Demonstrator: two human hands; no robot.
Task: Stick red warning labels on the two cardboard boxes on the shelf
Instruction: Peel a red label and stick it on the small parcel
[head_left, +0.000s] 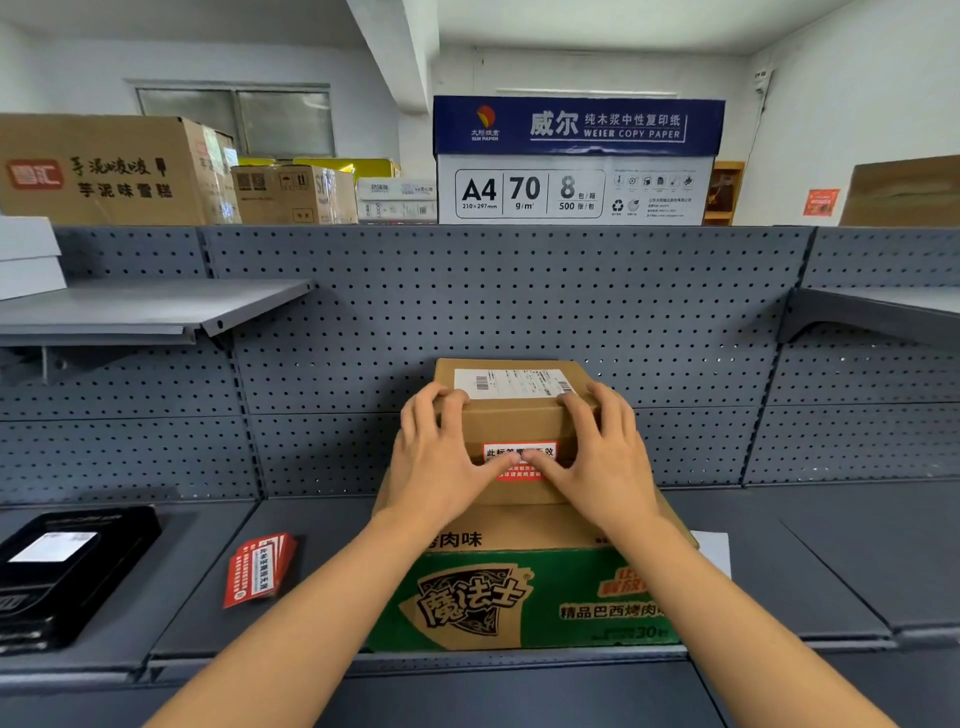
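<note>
A small brown cardboard box (514, 421) with a white shipping slip on top stands on a larger green-and-brown printed cardboard box (524, 597) on the grey shelf. A red warning label (519, 453) is on the small box's front face. My left hand (441, 457) grips the box's left side with fingers over its top edge, and its thumb presses the label. My right hand (597, 457) grips the right side the same way, thumb on the label. A stack of spare red labels (260, 569) lies on the shelf to the left.
A black tray-like case (62, 571) sits at the far left of the grey shelf (805, 561). A white sheet (714, 551) pokes out behind the big box at right. Pegboard backs the shelf; a copy-paper carton (576, 161) and brown boxes stand above.
</note>
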